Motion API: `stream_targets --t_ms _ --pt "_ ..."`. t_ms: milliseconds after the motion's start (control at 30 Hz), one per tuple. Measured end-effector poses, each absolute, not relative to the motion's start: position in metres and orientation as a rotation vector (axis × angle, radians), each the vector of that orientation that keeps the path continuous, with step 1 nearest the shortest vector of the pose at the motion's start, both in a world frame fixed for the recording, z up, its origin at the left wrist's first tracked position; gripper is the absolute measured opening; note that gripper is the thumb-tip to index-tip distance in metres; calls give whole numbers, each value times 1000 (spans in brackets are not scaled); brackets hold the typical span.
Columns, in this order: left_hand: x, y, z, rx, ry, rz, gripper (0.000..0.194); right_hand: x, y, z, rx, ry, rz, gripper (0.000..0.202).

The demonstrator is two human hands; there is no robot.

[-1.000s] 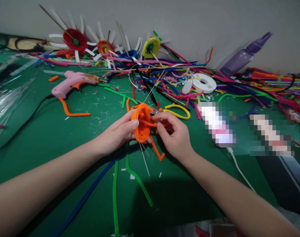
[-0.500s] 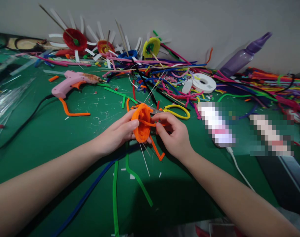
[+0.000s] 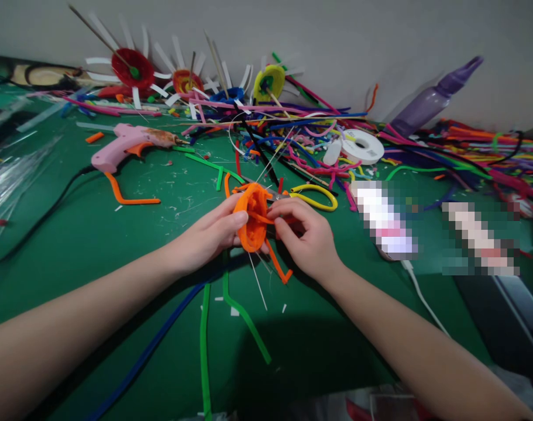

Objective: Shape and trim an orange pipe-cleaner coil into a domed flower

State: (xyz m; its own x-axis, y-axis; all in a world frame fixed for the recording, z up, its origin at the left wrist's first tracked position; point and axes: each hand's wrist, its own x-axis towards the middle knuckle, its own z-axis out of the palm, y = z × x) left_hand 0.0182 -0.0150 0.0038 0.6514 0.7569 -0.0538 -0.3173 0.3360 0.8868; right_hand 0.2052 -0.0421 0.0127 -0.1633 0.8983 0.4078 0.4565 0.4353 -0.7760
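Note:
Between thumb and fingers, my left hand (image 3: 224, 225) grips an orange cup of coiled pipe cleaner (image 3: 253, 241), its hollow side turned to the right. My right hand (image 3: 303, 234) pinches an orange pipe cleaner (image 3: 262, 218) that runs out of the cup's hollow. Thin pale strands stick out above and below the cup. A bent orange piece hangs down just right of it. Behind my right hand lie scissors with yellow handles (image 3: 321, 204), their blades partly hidden.
A pink glue gun (image 3: 130, 143) lies at left, its black cord trailing. Paper-petaled cups, such as a red one (image 3: 132, 70), stand by the wall with heaped pipe cleaners. A white ribbon spool (image 3: 367, 153), purple bottle (image 3: 424, 111) and blurred phone-like device (image 3: 384, 225) are at right. Green pipe cleaners (image 3: 205, 351) lie in front.
My right fingers have shifted slightly left along the orange pipe cleaner, closer to the cup. My left hand and the cup have hardly moved.

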Motion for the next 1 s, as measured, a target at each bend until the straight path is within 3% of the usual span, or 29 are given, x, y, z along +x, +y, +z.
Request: stream_targets --t_ms 1000 --pt "20 -14 7 901 518 776 51 203 -48 13 -1167 -1640 583 15"
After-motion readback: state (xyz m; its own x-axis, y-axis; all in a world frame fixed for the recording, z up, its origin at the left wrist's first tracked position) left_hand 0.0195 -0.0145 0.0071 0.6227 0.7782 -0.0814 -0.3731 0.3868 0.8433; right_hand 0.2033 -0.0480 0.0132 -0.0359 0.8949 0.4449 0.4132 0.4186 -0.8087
